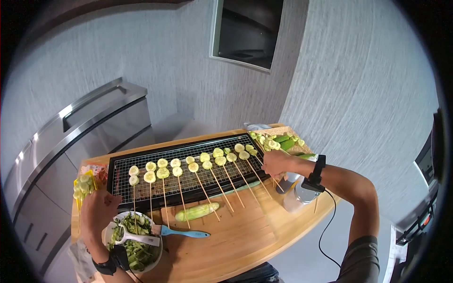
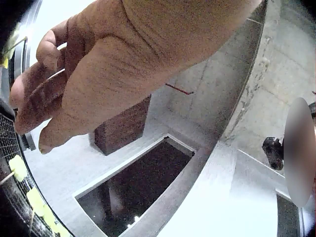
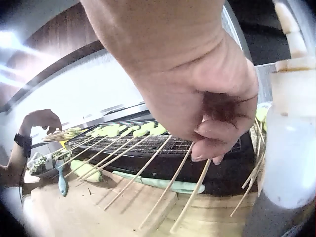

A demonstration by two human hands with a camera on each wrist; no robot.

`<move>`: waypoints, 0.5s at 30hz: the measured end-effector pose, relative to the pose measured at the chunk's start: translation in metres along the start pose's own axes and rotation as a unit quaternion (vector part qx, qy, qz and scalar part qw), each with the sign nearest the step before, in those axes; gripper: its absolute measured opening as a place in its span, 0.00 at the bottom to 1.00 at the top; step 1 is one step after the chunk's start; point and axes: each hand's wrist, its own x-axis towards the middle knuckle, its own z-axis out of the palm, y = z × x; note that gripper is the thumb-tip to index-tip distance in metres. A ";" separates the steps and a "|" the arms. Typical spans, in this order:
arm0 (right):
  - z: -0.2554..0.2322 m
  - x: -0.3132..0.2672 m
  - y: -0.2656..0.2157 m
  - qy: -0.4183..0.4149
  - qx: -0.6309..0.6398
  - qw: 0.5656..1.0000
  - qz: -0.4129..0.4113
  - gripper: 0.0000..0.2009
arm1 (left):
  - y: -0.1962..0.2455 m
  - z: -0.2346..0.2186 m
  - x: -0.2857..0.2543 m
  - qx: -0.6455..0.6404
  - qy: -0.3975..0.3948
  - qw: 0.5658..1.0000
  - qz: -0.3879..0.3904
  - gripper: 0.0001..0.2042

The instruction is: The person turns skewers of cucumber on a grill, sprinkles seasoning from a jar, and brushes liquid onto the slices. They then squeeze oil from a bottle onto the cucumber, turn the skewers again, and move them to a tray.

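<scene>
Cucumber skewers (image 1: 193, 167) lie in a row across the mesh of a black grill (image 1: 123, 166), round pale slices over the rack and bare sticks jutting past its front edge; most carry 2 slices. The right hand (image 1: 278, 162) is at the row's right end, its grip narrow, with curled fingers holding 1 stick whose lower part comes out beneath the fingertips in the right wrist view. The left hand (image 1: 99, 206) holds nothing: its grip is loose and fairly wide, fingers slightly bent, near more slices on a yellow tray (image 1: 93, 177) to the left of the grill.

In front of the grill, 1 peeled cucumber (image 1: 197, 212) rests on a wooden board (image 1: 236, 231), with the end of 1 stick over it. Near it lies a blue brush (image 1: 184, 233), its bristles at the rim of a bowl (image 1: 160, 252) of green shreds, where a white peeler (image 1: 140, 239) rests. On the surface (image 1: 291, 227), a translucent bottle (image 3: 291, 153) stands near the right hand.
</scene>
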 end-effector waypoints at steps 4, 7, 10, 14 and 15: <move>0.006 0.000 0.003 0.021 -0.037 0.999 -0.032 0.18 | -0.008 0.006 0.003 -0.007 -0.006 1.000 -0.002 0.12; 0.016 0.005 0.013 0.065 -0.092 0.991 -0.068 0.20 | -0.009 0.009 0.005 0.038 -0.001 0.999 0.005 0.13; 0.020 0.001 0.014 0.110 -0.145 0.979 -0.092 0.21 | -0.011 0.011 0.006 0.017 -0.021 0.999 -0.017 0.14; 0.005 -0.031 -0.012 0.107 -0.169 0.977 -0.079 0.21 | -0.028 0.019 0.010 0.034 0.004 0.998 0.045 0.14; 0.008 -0.033 -0.012 0.107 -0.168 0.977 -0.081 0.21 | -0.030 0.020 0.011 0.040 0.010 0.996 0.078 0.15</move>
